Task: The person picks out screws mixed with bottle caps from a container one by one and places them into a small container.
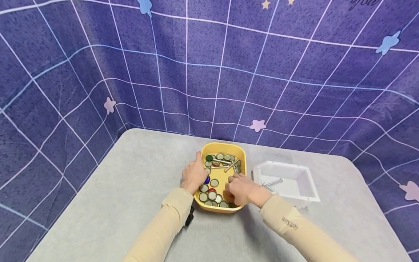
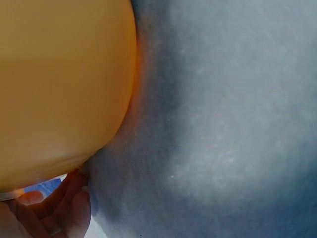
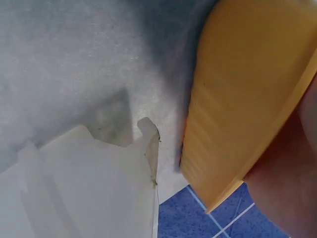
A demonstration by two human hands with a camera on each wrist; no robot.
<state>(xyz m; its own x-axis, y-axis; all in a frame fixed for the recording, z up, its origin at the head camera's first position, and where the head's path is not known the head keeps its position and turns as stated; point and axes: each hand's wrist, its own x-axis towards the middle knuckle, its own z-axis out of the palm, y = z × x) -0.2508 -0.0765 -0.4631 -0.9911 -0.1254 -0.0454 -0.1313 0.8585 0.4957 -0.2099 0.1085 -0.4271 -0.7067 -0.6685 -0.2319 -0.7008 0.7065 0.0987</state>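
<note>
A yellow tub (image 1: 226,147) stands on the table, holding many metal bottle caps (image 1: 212,195), mostly showing undersides, and several long screws or bolts (image 1: 220,167) near its far end. My left hand (image 1: 192,174) grips the tub's left wall, with its thumb at the rim; in the left wrist view its fingers (image 2: 74,208) lie against the outside of the wall. Over the tub's right wall reaches my right hand (image 1: 240,188), fingers bent down inside the tub. The fingertips are largely hidden, so whether they pinch anything cannot be seen.
Right of the tub sits a white plastic bin (image 1: 278,168) with a few silver bolts (image 1: 274,182) in it. A small black object (image 1: 190,217) shows beside the left sleeve. A purple gridded curtain (image 1: 209,72) hangs behind the grey table (image 1: 137,182).
</note>
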